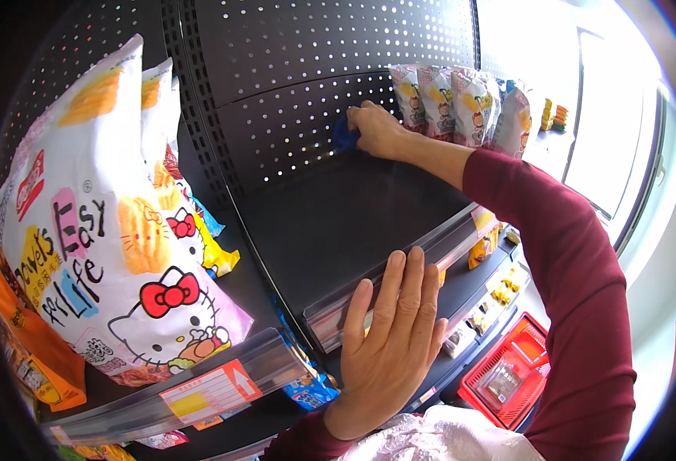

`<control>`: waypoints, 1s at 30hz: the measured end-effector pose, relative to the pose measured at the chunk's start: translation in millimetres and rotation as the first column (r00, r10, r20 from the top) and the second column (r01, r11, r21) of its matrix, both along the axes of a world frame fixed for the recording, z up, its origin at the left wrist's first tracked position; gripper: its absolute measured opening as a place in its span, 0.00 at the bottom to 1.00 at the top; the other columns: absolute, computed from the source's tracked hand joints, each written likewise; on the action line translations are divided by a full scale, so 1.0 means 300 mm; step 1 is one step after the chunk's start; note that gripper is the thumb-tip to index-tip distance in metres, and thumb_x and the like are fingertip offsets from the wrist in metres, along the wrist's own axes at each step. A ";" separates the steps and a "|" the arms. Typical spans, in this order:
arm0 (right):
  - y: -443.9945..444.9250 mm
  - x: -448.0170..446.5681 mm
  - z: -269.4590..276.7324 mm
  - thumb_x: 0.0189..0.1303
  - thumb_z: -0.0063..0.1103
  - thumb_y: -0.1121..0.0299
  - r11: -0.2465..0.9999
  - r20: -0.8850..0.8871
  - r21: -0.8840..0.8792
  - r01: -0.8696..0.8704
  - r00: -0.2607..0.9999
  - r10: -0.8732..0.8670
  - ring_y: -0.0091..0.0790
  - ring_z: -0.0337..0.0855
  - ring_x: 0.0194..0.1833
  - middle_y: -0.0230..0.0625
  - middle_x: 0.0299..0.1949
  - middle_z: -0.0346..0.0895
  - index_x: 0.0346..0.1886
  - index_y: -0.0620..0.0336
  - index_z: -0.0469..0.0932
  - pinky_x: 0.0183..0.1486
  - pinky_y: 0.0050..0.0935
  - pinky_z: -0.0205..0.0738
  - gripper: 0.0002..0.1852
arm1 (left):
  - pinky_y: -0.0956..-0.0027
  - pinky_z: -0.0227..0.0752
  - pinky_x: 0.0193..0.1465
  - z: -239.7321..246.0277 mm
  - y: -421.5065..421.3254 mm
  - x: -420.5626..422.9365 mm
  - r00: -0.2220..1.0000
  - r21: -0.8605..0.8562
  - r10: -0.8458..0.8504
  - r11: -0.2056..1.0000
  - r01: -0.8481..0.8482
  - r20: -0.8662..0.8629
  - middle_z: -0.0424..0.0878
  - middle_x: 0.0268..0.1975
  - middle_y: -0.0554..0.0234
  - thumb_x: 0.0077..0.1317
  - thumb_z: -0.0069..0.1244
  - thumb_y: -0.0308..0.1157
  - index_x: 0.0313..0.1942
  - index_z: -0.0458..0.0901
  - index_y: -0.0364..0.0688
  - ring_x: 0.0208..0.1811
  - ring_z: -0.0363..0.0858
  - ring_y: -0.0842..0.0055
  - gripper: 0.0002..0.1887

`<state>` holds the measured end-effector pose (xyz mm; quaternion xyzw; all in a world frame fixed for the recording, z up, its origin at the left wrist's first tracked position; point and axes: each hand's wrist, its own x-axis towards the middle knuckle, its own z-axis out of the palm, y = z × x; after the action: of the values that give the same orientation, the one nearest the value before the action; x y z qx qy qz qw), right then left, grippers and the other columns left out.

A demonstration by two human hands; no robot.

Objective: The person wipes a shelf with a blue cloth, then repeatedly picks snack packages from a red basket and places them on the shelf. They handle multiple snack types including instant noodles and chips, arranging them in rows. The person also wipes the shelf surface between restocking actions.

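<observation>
My right hand [379, 131] reaches to the back of a black metal shelf [343, 219] and grips a blue cloth [345, 136], bunched close to the perforated back panel [309, 127]. Part of the cloth is hidden by the fingers. Several white snack bags [469, 109] with a cartoon cat stand upright just right of that hand. My left hand [388, 354] is empty at the shelf's front, palm down and fingers apart. Its fingertips overlap the clear plastic price strip [459, 239]; whether they press on it I cannot tell.
Large white snack bags [142, 230] and an orange bag [49, 351] fill the shelf section on the left. Blue packets [309, 392] and small yellow packs [505, 291] sit on lower shelves. A red plastic basket [470, 389] holding a clear-lidded package stands below right.
</observation>
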<state>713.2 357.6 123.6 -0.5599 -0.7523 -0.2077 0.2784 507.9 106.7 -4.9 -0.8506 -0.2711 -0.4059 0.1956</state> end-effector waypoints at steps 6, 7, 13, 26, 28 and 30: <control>0.067 -0.036 0.359 0.48 0.75 0.63 0.940 -0.093 0.327 -0.099 0.986 0.137 0.46 0.88 0.46 0.49 0.46 0.86 0.52 0.62 0.81 0.50 0.42 0.82 0.26 | 0.47 0.45 0.77 -0.008 0.015 -0.002 1.000 -0.003 -0.027 1.000 0.027 -0.008 0.75 0.69 0.50 0.66 0.60 0.48 0.64 0.78 0.39 0.75 0.65 0.60 0.31; 0.082 -0.057 0.427 0.49 0.75 0.61 0.905 -0.156 0.421 -0.053 0.979 0.130 0.46 0.88 0.48 0.49 0.48 0.86 0.55 0.60 0.81 0.52 0.40 0.82 0.28 | 0.47 0.45 0.77 -0.011 0.018 0.000 0.999 -0.001 -0.030 1.000 0.030 -0.016 0.75 0.69 0.50 0.65 0.60 0.48 0.64 0.78 0.39 0.75 0.65 0.60 0.32; 0.110 -0.116 0.483 0.51 0.74 0.64 0.865 -0.180 0.469 -0.177 0.940 0.290 0.49 0.86 0.52 0.51 0.48 0.85 0.57 0.55 0.80 0.55 0.44 0.81 0.27 | 0.45 0.46 0.76 -0.020 0.021 -0.001 1.000 0.012 -0.015 1.000 0.015 -0.022 0.75 0.70 0.50 0.65 0.61 0.49 0.64 0.78 0.40 0.75 0.66 0.60 0.32; -0.010 -0.182 0.154 0.49 0.65 0.78 0.883 0.299 0.147 -0.446 0.871 0.390 0.51 0.80 0.52 0.43 0.43 0.75 0.46 0.52 0.79 0.53 0.46 0.77 0.18 | 0.45 0.43 0.76 -0.014 0.011 0.001 0.999 0.018 0.014 1.000 -0.013 -0.046 0.72 0.72 0.50 0.64 0.61 0.50 0.66 0.76 0.41 0.76 0.64 0.60 0.34; 0.035 -0.217 0.333 0.50 0.67 0.73 0.862 0.219 0.304 -0.406 0.910 0.352 0.50 0.83 0.49 0.44 0.43 0.82 0.48 0.52 0.81 0.54 0.44 0.78 0.18 | 0.45 0.42 0.77 -0.017 0.012 0.001 0.999 0.009 0.011 1.000 -0.010 -0.050 0.72 0.72 0.50 0.65 0.61 0.50 0.66 0.76 0.41 0.77 0.63 0.60 0.34; 0.053 -0.243 0.500 0.55 0.70 0.68 0.756 0.042 0.480 -0.445 0.872 0.487 0.50 0.88 0.46 0.48 0.44 0.86 0.54 0.51 0.83 0.51 0.43 0.83 0.20 | 0.45 0.42 0.77 -0.020 0.013 0.003 0.999 0.001 0.008 1.000 -0.008 -0.043 0.72 0.72 0.50 0.65 0.61 0.50 0.67 0.76 0.41 0.77 0.63 0.60 0.35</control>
<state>640.2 373.5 273.5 -0.2774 -0.7808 -0.2852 0.4818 508.7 110.5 -10.8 -0.8580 -0.2700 -0.3867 0.2036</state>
